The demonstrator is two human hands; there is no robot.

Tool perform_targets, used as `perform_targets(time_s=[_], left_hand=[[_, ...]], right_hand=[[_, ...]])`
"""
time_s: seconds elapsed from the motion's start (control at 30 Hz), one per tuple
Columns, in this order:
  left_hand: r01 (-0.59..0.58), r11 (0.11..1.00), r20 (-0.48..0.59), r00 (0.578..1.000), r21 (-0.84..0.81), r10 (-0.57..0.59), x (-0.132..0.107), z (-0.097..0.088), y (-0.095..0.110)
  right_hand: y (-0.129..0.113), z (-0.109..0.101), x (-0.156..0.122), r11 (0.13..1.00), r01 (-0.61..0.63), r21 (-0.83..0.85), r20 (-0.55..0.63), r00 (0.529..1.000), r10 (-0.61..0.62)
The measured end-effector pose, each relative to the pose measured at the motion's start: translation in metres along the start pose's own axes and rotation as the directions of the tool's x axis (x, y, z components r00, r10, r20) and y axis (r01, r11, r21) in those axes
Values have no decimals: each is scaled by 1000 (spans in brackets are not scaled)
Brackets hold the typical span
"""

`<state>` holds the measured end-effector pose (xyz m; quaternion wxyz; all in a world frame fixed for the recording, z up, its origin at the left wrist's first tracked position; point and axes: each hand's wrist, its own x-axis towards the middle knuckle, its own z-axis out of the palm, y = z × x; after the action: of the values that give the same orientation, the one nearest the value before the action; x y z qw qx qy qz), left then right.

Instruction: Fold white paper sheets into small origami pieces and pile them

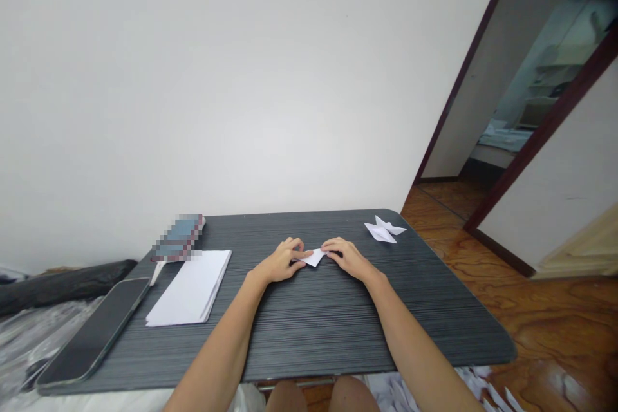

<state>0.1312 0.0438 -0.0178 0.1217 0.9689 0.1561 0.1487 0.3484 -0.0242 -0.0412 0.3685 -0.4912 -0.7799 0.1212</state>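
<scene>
A small folded piece of white paper (313,258) lies on the dark grey table (313,328) near its middle. My left hand (282,262) pinches the paper's left end with curled fingers. My right hand (345,255) presses and pinches its right end. Both forearms reach in from the near edge of the table.
A stack of white paper sheets (190,288) lies left of my hands, with a phone (96,331) at the table's left edge and a blurred-out object (177,238) behind them. A finished folded paper shape (385,230) sits at the far right corner. Wooden floor and a doorway are to the right.
</scene>
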Motion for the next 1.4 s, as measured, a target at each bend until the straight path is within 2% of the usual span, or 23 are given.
perform_targets(time_s=[0.13, 0.33, 0.5, 0.6, 0.83, 1.03, 1.27, 1.4], left_hand=[[-25, 998, 12, 1000, 64, 24, 2, -1, 7], [-46, 999, -57, 997, 25, 47, 8, 8, 18], [40, 993, -180, 982, -112, -60, 14, 18, 13], [76, 979, -213, 970, -191, -116, 16, 18, 8], [128, 958, -213, 959, -256, -185, 17, 18, 6], [140, 964, -210, 960, -225, -188, 18, 25, 3], [158, 965, -184, 963, -211, -198, 13, 23, 2], [125, 975, -156, 976, -187, -155, 11, 17, 5]], right_hand=[[-1, 1, 0, 997, 32, -64, 7, 999, -32], [-5, 1, 0, 999, 12, -43, -23, 1000, -13], [-9, 8, 5, 1000, -20, -3, -43, 999, 20], [-9, 12, 9, 998, -56, 21, -41, 998, 57], [-10, 17, 12, 995, -88, 50, -54, 994, 91], [-9, 18, 13, 992, -96, 86, -28, 995, 98], [-9, 4, 9, 972, -120, 202, 128, 987, 95], [-13, 3, 7, 983, -87, 164, 80, 994, 74]])
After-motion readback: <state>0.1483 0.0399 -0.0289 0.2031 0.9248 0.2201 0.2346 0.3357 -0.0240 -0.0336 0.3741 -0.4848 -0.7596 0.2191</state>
